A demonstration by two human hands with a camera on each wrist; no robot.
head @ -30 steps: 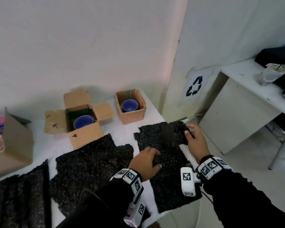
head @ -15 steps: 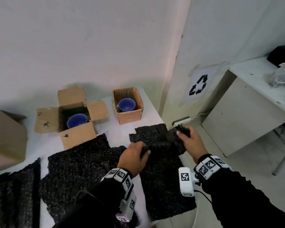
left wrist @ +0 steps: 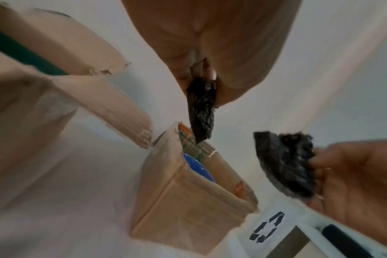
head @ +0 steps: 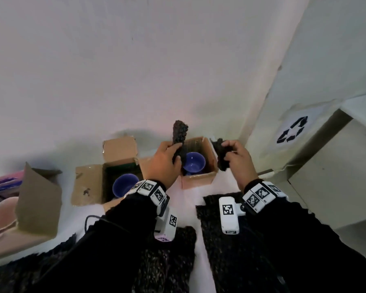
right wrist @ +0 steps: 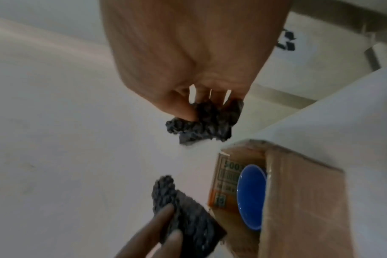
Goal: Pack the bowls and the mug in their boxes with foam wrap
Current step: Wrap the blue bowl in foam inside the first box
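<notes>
My left hand (head: 175, 154) grips an upright strip of black foam wrap (head: 180, 134) just above the small cardboard box (head: 199, 180), which holds a blue bowl (head: 193, 166). My right hand (head: 228, 150) pinches a separate crumpled piece of black foam (head: 222, 159) at the box's right side. In the left wrist view the strip (left wrist: 201, 111) hangs over the box's (left wrist: 188, 200) rim. In the right wrist view my fingers pinch the crumpled piece (right wrist: 208, 122) beside the bowl (right wrist: 251, 195). A second blue bowl (head: 123, 185) sits in a larger open box (head: 87, 187).
At the left a pink cup (head: 0, 214) lies in a third box (head: 38, 199). Black foam sheets (head: 230, 250) cover the near table under my arms. The wall is close behind the boxes. The table's right edge drops to the floor beside a white cabinet (head: 325, 187).
Both hands rose from the foam sheet on the table and moved forward to the small box, each now holding a separate piece of foam.
</notes>
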